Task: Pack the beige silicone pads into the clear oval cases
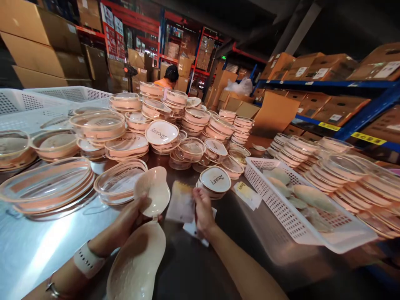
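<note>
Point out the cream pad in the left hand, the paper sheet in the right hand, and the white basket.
cream pad [155, 192], head view, cupped centre.
paper sheet [181, 204], head view, middle.
white basket [283, 214], head view, near wall.

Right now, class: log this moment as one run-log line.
left hand: holds beige cup pad | right hand: holds small packet | nearby: white basket, stacked round cases

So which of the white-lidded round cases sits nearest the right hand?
The lidded case just beyond the right hand, alone at the table's near edge; the other lidded cases sit farther back in the pile.
</note>
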Available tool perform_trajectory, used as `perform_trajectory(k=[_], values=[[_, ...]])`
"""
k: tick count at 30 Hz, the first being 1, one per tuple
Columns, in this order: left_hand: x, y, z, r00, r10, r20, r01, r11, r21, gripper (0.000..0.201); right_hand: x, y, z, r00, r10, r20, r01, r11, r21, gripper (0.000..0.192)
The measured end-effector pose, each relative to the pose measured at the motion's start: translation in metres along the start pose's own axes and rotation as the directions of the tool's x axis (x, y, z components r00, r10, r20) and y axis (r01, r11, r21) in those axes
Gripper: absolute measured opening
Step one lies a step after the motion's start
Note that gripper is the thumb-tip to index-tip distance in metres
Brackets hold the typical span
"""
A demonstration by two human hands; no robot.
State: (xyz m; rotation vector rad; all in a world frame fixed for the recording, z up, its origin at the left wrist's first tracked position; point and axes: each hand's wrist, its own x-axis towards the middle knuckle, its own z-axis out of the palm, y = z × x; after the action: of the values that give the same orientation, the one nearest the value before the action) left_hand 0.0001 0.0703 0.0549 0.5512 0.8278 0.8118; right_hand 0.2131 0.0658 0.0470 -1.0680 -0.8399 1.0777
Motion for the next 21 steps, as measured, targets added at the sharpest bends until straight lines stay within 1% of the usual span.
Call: perform_trajectory(k=[1, 2, 3, 4, 6, 7, 10, 13, 15, 17, 19, 21], values=[[-0.001, 0.0, 0.001, 0.997, -0.08, 0.008, 0.08, 0.996, -0.036, 0.045, 0.006, -0.001, -0.003, 0.997, -0.003, -0.078, 0.007, 0.998, 0.054, 0.044], [-0.002, 0.0, 0.002, 0.987, -0.162, 0.026, 0.163, 0.984, -0.072, 0.049, 0.011, -0.003, -0.005, 0.992, 0.013, -0.129, -0.001, 0.995, 0.095, 0.047], [-0.003, 0.001, 0.001, 0.974, -0.218, 0.056, 0.223, 0.969, -0.107, 0.052, 0.015, -0.005, -0.007, 0.986, 0.048, -0.16, -0.027, 0.992, 0.127, 0.05], [-0.003, 0.001, 0.0, 0.968, -0.236, 0.089, 0.246, 0.961, -0.128, 0.055, 0.017, -0.006, -0.008, 0.981, 0.09, -0.173, -0.064, 0.987, 0.149, 0.054], [-0.002, 0.002, -0.002, 0.963, -0.222, 0.155, 0.244, 0.96, -0.136, 0.06, 0.018, -0.009, -0.008, 0.97, 0.171, -0.172, -0.143, 0.976, 0.167, 0.061], [-0.002, 0.003, -0.002, 0.96, -0.211, 0.182, 0.237, 0.962, -0.132, 0.062, 0.017, -0.01, -0.007, 0.966, 0.202, -0.162, -0.175, 0.971, 0.166, 0.062], [-0.002, 0.003, -0.004, 0.953, -0.191, 0.236, 0.222, 0.968, -0.115, 0.07, 0.012, -0.012, -0.003, 0.959, 0.239, -0.153, -0.214, 0.963, 0.163, 0.051], [-0.003, 0.004, -0.003, 0.946, -0.166, 0.279, 0.202, 0.974, -0.107, 0.075, 0.012, -0.014, -0.002, 0.957, 0.229, -0.178, -0.198, 0.964, 0.176, 0.043], [-0.004, 0.004, -0.003, 0.932, -0.171, 0.32, 0.212, 0.973, -0.095, 0.073, 0.013, -0.015, -0.003, 0.957, 0.205, -0.203, -0.168, 0.968, 0.187, 0.044], [-0.005, 0.004, -0.002, 0.913, -0.187, 0.363, 0.233, 0.968, -0.088, 0.071, 0.016, -0.015, -0.004, 0.959, 0.144, -0.243, -0.092, 0.972, 0.214, 0.046], [-0.006, 0.003, -0.001, 0.899, -0.202, 0.39, 0.255, 0.963, -0.089, 0.069, 0.016, -0.015, -0.004, 0.958, 0.02, -0.286, 0.049, 0.971, 0.233, 0.047], [-0.007, 0.002, 0.0, 0.898, -0.209, 0.386, 0.265, 0.959, -0.098, 0.067, 0.014, -0.013, -0.004, 0.941, -0.14, -0.309, 0.207, 0.958, 0.198, 0.043]])
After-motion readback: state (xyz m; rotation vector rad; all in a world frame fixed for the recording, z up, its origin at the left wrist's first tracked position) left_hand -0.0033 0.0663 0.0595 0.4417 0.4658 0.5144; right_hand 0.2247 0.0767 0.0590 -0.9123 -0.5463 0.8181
